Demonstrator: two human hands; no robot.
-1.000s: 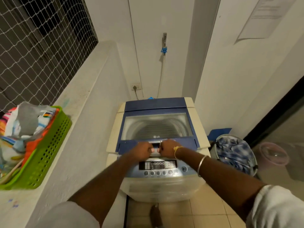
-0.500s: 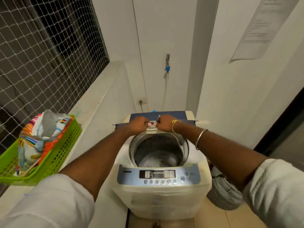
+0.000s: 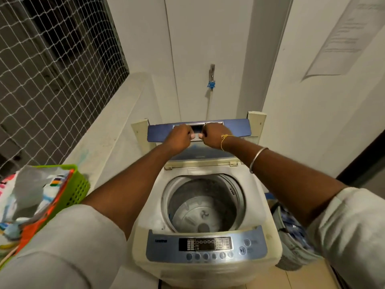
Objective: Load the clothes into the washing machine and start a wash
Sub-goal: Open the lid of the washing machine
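1. My left hand [image 3: 180, 137] and right hand [image 3: 212, 135] both grip the lid [image 3: 235, 127] handle of the washing machine [image 3: 145, 207], lid folded upright at the back.
2. The drum [image 3: 200, 205] is open, no clothes inside.
3. The clothes [image 3: 25, 195] sit in a green basket [image 3: 79, 190] on the ledge [image 3: 104, 138] to my left.

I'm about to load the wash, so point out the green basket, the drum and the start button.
green laundry basket [image 3: 78, 189]: head view, on its mesh side wall.
drum [image 3: 200, 213]: head view, on its bare metal floor.
start/pause button [image 3: 242, 250]: head view, on the round button's face.
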